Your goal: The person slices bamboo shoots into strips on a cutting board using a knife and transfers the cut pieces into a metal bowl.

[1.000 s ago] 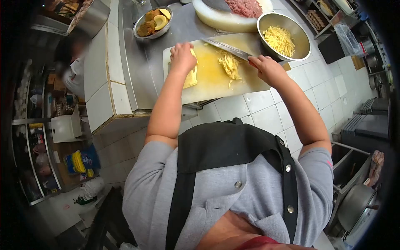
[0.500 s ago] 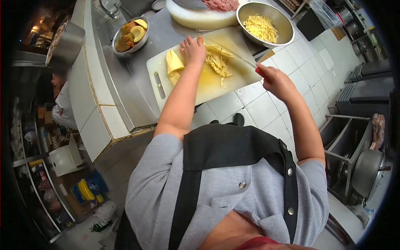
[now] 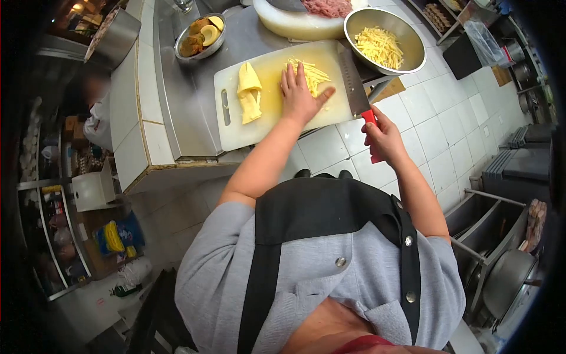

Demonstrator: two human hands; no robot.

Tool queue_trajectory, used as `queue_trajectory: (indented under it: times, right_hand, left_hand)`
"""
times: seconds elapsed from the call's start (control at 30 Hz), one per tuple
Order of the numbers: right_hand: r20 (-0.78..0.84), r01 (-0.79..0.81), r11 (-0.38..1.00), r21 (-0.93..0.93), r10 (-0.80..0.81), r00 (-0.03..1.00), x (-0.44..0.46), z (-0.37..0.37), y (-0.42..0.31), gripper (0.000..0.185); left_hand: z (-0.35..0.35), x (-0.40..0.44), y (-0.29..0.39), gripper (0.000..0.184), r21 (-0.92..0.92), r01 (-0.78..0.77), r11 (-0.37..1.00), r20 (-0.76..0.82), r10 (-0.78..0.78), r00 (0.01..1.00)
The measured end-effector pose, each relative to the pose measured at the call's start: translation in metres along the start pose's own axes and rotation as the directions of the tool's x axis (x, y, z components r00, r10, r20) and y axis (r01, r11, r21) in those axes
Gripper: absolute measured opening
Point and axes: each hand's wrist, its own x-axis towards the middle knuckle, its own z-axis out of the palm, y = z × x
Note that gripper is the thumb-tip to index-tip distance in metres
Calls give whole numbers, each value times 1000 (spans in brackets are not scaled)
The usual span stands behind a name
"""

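Observation:
On the white cutting board (image 3: 236,137), my left hand (image 3: 302,99) lies with its fingers spread over a pile of yellow strips (image 3: 315,75). My right hand (image 3: 384,139) is wrapped round the red handle of a knife (image 3: 354,82), whose wide blade rests along the board's right side, beside the strips. Yellow pieces with a folded look (image 3: 250,97) sit on the board left of my left hand. Just beyond the blade, a steel bowl (image 3: 417,50) holds more yellow strips (image 3: 379,48).
A small steel bowl (image 3: 219,47) with yellow and brown pieces stands at the back left. Behind the board, pink meat (image 3: 328,7) lies on a thick white slab (image 3: 295,25). A tiled ledge (image 3: 132,100) borders the counter, with another person (image 3: 99,118) beyond it.
My left hand has moved right, off the folded yellow pieces and onto the strips. The knife has swung from slanting across the strips to the board's right side, its handle nearer me.

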Motion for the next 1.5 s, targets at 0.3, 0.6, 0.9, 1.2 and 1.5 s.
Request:
queue_trajectory:
  times: [0.3, 0.6, 0.9, 1.2, 1.5]
  right_hand:
    - [99, 41, 989, 142, -55, 994, 8, 46, 13, 57]
    - [174, 54, 994, 91, -69, 982, 26, 82, 12, 60]
    - [266, 82, 965, 251, -150, 952, 20, 92, -12, 57]
    - [23, 277, 884, 376, -308, 951, -12, 3, -107, 58]
    - [-130, 203, 951, 233, -176, 976, -39, -92, -94, 57]
  left_hand:
    - [8, 25, 24, 107, 142, 185, 972, 5, -188, 982]
    - [37, 45, -10, 50, -20, 78, 997, -187, -80, 979]
    - [14, 55, -13, 32, -262, 40, 964, -344, -132, 930]
    - [-9, 158, 132, 32, -232, -318, 919, -465, 182, 866]
    - [63, 226, 172, 38, -198, 100, 975, 15, -99, 995]
